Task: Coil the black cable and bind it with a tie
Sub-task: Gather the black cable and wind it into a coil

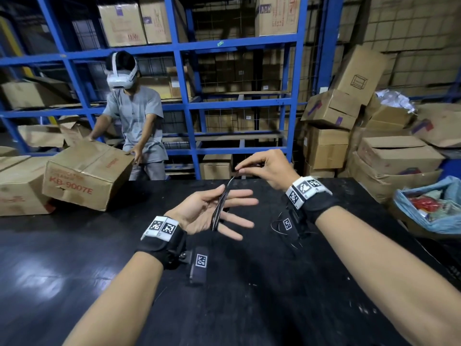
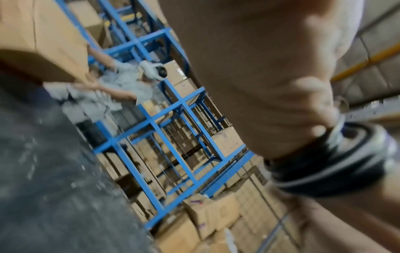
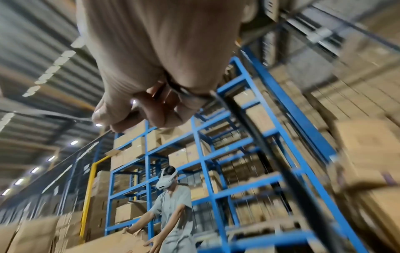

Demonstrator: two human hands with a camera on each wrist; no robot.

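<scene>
The black cable (image 1: 219, 208) is wound in several loops round the straight, spread fingers of my left hand (image 1: 212, 211), palm up above the black table (image 1: 99, 258). The thumb lies alongside the loops. From the coil a single strand rises to my right hand (image 1: 264, 168), which pinches it between thumb and fingertips (image 1: 238, 168) above the table's far edge. The left wrist view shows the coil (image 2: 346, 154) blurred against the hand. In the right wrist view the cable (image 3: 270, 154) runs down from the pinching fingers (image 3: 173, 102). Thin dark wire pieces (image 1: 275, 224) lie on the table under my right wrist.
Another person (image 1: 137, 116) in a white headset handles a cardboard box (image 1: 84, 173) at the table's far left. Blue racking (image 1: 184, 106) with boxes stands behind. Stacked cartons (image 1: 374, 151) and a blue bag (image 1: 429, 208) crowd the right side.
</scene>
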